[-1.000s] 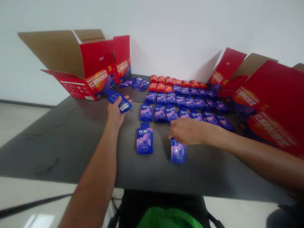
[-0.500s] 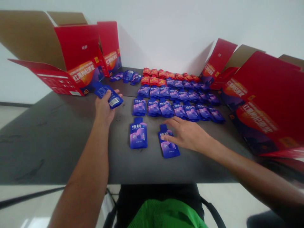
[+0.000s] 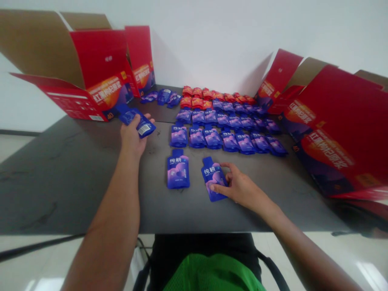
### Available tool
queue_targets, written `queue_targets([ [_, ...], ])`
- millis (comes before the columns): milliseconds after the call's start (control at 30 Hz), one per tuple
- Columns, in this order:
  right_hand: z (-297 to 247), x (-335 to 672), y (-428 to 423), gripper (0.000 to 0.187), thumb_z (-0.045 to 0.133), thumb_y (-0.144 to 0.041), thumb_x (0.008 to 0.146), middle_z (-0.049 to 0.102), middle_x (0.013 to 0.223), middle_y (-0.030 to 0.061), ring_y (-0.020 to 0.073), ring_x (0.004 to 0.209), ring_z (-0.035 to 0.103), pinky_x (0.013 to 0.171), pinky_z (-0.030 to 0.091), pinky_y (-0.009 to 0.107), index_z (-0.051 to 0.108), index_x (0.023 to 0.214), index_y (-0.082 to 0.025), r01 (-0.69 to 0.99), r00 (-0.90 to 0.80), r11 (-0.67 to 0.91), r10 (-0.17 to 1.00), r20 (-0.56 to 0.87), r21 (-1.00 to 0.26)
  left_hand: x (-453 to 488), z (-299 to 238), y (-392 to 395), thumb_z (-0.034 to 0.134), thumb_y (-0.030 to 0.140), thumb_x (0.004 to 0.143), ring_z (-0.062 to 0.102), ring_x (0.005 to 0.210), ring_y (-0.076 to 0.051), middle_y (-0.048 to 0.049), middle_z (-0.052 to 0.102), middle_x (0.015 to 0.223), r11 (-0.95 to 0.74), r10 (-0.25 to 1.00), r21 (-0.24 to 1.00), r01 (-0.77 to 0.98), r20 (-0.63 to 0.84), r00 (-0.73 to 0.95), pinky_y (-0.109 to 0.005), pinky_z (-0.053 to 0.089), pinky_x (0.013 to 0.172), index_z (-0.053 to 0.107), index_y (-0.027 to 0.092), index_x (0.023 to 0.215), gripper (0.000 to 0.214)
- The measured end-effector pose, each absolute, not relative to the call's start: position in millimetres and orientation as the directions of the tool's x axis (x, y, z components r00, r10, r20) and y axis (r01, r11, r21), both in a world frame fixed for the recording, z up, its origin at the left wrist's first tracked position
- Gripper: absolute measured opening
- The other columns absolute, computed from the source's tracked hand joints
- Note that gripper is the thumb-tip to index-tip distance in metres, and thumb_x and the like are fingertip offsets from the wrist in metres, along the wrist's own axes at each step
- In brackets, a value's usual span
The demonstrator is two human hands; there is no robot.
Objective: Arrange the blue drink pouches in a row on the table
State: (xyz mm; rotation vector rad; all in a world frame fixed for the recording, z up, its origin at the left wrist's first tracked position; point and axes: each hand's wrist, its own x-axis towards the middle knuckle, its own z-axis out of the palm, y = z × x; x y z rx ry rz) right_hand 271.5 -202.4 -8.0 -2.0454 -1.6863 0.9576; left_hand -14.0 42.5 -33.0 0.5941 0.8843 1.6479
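Observation:
My left hand (image 3: 133, 128) is closed on a blue pouch (image 3: 144, 127), held above the table with its barcode side up. Lower right, my right hand (image 3: 238, 184) has its thumb over a second blue pouch (image 3: 210, 171) and its fingers curled at that pouch's right edge. This pouch lies face up on the table, slightly tilted. Beside it on the left lies another blue pouch (image 3: 178, 171), which neither hand touches. Beyond them, several blue pouches (image 3: 212, 137) lie in rows, with red pouches (image 3: 197, 92) at the back.
Open red cartons stand on both sides, a left carton (image 3: 100, 60) with raised flaps and a right carton (image 3: 342, 133) close to my right arm. Several loose blue pouches (image 3: 164, 97) lie by the left carton. A white wall (image 3: 209, 44) backs the grey table (image 3: 75, 173).
My right hand has come down and toward me, its fingers now curling at the pouch's right edge. That pouch has shifted slightly left. My left hand has barely moved.

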Motion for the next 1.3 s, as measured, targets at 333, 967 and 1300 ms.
queue_targets([
  [333, -16.1, 250.4, -178.5, 0.064, 0.075, -0.060, 0.090, 0.061, 0.070, -0.0054, 0.0211, 0.065, 0.064, 0.061, 0.038, 0.030, 0.050, 0.136, -0.022, 0.792, 0.055, -0.121, 0.990, -0.128, -0.598, -15.8, -41.3, 48.9, 0.067, 0.016, 0.100, 0.081, 0.091, -0.020, -0.0056, 0.080, 0.095, -0.110, 0.969, 0.799, -0.592, -0.047, -0.244, -0.031, 0.068, 0.088, 0.062, 0.022, 0.102, 0.008],
  [967, -7.8, 252.3, -175.0, 0.052, 0.058, -0.070, 0.102, 0.066, 0.071, -0.0012, 0.0210, 0.066, 0.065, 0.064, 0.037, 0.030, 0.064, 0.123, -0.023, 0.886, -0.018, 0.016, 1.000, 0.000, -0.463, 0.4, -18.0, 30.6, 0.080, 0.023, 0.091, 0.076, 0.088, -0.019, -0.0031, 0.075, 0.094, -0.126, 0.990, 0.847, -0.516, 0.071, -0.124, -0.024, 0.064, 0.069, 0.069, 0.024, 0.100, 0.014],
  [1300, 25.7, 230.5, -122.2, 0.052, 0.081, -0.063, 0.085, 0.073, 0.089, 0.0001, 0.0143, 0.072, 0.065, 0.063, 0.052, 0.027, 0.069, 0.114, -0.022, 0.292, -0.035, 0.122, 0.993, 0.117, -0.948, 67.0, -8.8, -23.8, 0.090, 0.049, 0.083, 0.077, 0.084, -0.024, -0.0090, 0.078, 0.094, 0.008, 0.951, 0.904, -0.428, 0.126, 0.282, -0.034, 0.065, 0.077, 0.077, 0.018, 0.106, 0.040],
])
